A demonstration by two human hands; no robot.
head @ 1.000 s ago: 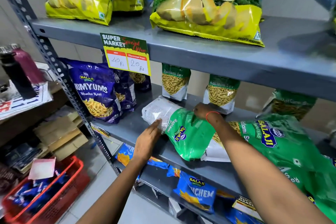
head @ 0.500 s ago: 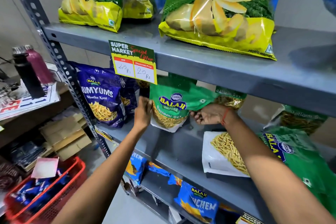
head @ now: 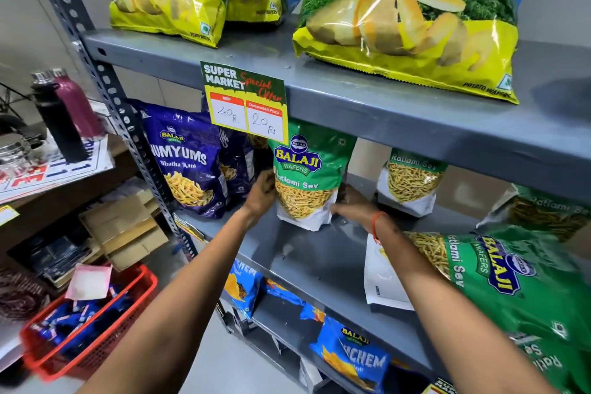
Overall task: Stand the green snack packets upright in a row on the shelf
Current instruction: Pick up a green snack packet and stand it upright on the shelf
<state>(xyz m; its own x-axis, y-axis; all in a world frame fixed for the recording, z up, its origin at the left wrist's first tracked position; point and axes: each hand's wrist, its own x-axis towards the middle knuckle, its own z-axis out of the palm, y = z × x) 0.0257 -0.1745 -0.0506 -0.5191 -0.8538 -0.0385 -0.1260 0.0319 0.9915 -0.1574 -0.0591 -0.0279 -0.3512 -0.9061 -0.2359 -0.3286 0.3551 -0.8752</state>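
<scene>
Green and white, the packet being placed (head: 303,176) stands upright on the middle shelf (head: 307,253), and both hands are on it. Left of the left hand (head: 263,187) stand the purple packets (head: 187,160). This hand presses its fingers against the packet's left edge; the right hand (head: 350,206) touches the lower right corner, though I cannot tell if its fingers really pinch it. Right of the right hand, 1 more green packet (head: 412,181) stands further back. Near the right forearm, 2 green packets (head: 499,281) lie flat. The step in hand seems to be steadying this packet. Next, I judge, both hands must release gently, check it stays up, then lift a flat one into the gap.
</scene>
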